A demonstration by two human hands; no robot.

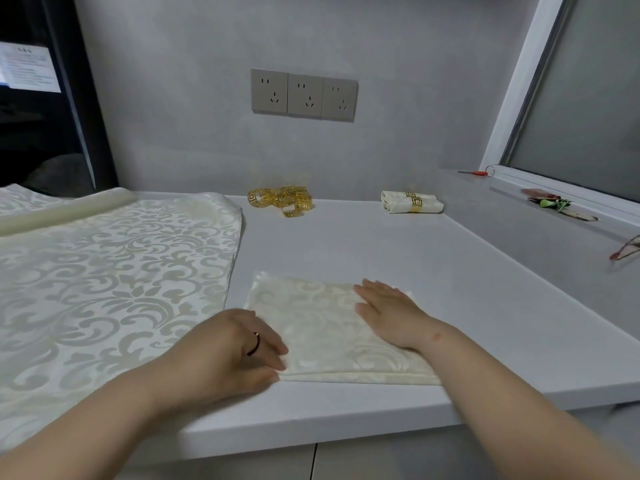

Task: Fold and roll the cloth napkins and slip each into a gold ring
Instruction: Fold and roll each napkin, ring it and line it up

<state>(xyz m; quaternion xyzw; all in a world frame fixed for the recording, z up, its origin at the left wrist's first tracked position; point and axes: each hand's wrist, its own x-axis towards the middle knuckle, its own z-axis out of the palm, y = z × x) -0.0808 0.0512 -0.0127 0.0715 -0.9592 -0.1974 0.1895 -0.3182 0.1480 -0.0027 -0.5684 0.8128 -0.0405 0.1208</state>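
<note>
Head camera looks forward and down, close over the counter (346, 244).

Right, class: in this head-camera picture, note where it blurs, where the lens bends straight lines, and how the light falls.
Head view: the left hand is smeared at its fingertips, the right hand sharper; the window frame leans and the counter edge tilts, a wide-lens effect; light is soft and even, with faint shadows by the hands and a sheen on the spread cloth.
</note>
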